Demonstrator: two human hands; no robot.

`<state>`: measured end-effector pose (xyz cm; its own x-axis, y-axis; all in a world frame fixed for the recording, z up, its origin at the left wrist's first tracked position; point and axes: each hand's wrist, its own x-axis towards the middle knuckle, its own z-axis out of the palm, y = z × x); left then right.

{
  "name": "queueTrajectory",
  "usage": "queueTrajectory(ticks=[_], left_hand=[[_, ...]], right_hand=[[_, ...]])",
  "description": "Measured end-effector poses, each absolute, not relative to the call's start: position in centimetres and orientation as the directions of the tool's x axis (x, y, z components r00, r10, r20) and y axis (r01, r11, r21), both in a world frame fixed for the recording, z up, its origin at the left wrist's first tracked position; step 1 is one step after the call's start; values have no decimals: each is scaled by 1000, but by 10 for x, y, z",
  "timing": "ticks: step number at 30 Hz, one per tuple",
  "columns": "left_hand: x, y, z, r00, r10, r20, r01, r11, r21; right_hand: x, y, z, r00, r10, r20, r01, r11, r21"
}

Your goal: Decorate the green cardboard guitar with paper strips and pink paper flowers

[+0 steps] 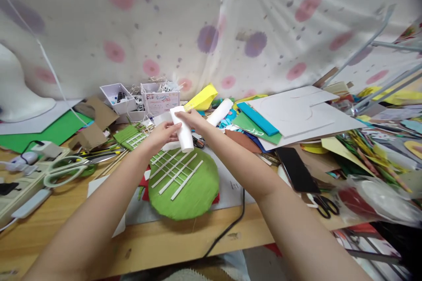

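Note:
My left hand (pixel 166 134) and my right hand (pixel 193 119) both hold a white roll (pixel 185 138), which looks like rolled paper. It tilts, with its lower end toward me. The left fingers curl against its side, while the right hand grips nearer its upper end. Below it lies a round green fibrous disc (pixel 198 189), with a lattice of white strips (pixel 178 171) across its upper part. A smaller green piece (pixel 125 135) with a white lattice rests to the left. Behind my right hand is another white roll (pixel 220 112) beside a yellow folded sheet (pixel 204 98).
Large green-handled scissors (pixel 70 167) and a power strip (pixel 26 189) lie at left. White boxes (pixel 160 103) stand at the back. To the right are a phone (pixel 296 169), black-handled scissors (pixel 326 206) and white boards (pixel 290 114). A black cable (pixel 231 224) crosses the table's front edge.

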<state>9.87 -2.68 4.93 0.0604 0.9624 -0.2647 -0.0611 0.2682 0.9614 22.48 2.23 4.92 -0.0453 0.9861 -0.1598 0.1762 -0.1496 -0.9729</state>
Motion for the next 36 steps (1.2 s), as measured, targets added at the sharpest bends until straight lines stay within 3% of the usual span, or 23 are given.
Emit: queueTrajectory(ticks=[2, 5, 14, 17, 21, 28, 36], left_hand=[[97, -29, 48, 139, 938, -318, -154, 337, 929], [91, -30, 46, 115, 922, -369, -229, 386, 893], [75, -25, 38, 180, 897, -404, -332, 442, 834], [78, -23, 33, 100, 910, -401, -301, 412, 860], [75, -21, 32, 67, 907, -415, -307, 414, 857], [54, -21, 20, 213, 923, -321, -610, 382, 694], [35, -25, 4, 182, 897, -403, -582, 429, 691]], right_hand=[[222, 19, 44, -44, 985, -170, 181, -159, -971], [223, 16, 41, -145, 977, -157, 85, -146, -986], [220, 7, 17, -343, 874, -345, 9, -364, -931], [215, 7, 11, -341, 885, -317, -11, -341, -940], [217, 9, 11, -213, 944, -252, 52, -247, -968], [237, 11, 32, -270, 957, -102, -233, -168, -958], [259, 6, 48, -300, 950, -86, -339, -191, -921]])
